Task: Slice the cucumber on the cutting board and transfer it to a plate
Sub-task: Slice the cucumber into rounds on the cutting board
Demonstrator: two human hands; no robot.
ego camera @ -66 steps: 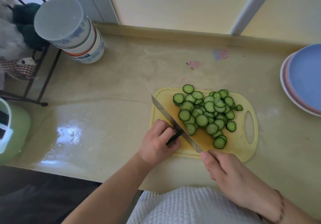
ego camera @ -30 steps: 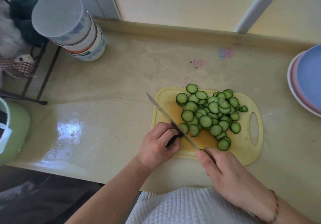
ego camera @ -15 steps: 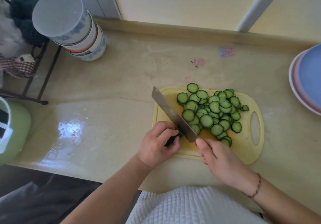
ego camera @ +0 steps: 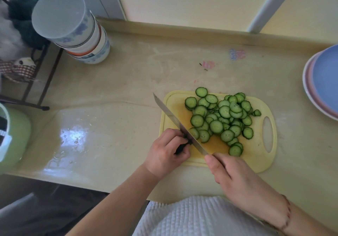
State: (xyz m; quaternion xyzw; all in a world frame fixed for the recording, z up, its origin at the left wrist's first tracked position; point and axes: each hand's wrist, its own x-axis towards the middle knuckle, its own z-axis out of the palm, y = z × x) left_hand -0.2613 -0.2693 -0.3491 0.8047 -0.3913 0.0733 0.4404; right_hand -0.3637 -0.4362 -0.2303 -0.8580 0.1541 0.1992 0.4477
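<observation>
A yellow cutting board [ego camera: 259, 155] lies on the counter with a heap of several cucumber slices [ego camera: 221, 118] on it. My left hand [ego camera: 166, 153] curls round the short dark cucumber end [ego camera: 182, 147] at the board's left edge. My right hand [ego camera: 236, 175] grips the handle of a knife [ego camera: 175, 120]. The blade runs diagonally up-left, edge down against the cucumber end beside my left fingers. Stacked plates [ego camera: 321, 82], blue on top, sit at the right edge of the view.
A stack of bowls [ego camera: 76, 29] stands at the back left of the counter. A green container [ego camera: 12, 137] sits at the far left beside a dark metal rack [ego camera: 36, 82]. A wet patch [ego camera: 73, 137] shines left of the board.
The knife rose and tilted flat-side-up half a second ago, then came back down edge-on against the cucumber end. My left hand stayed on the stub.
</observation>
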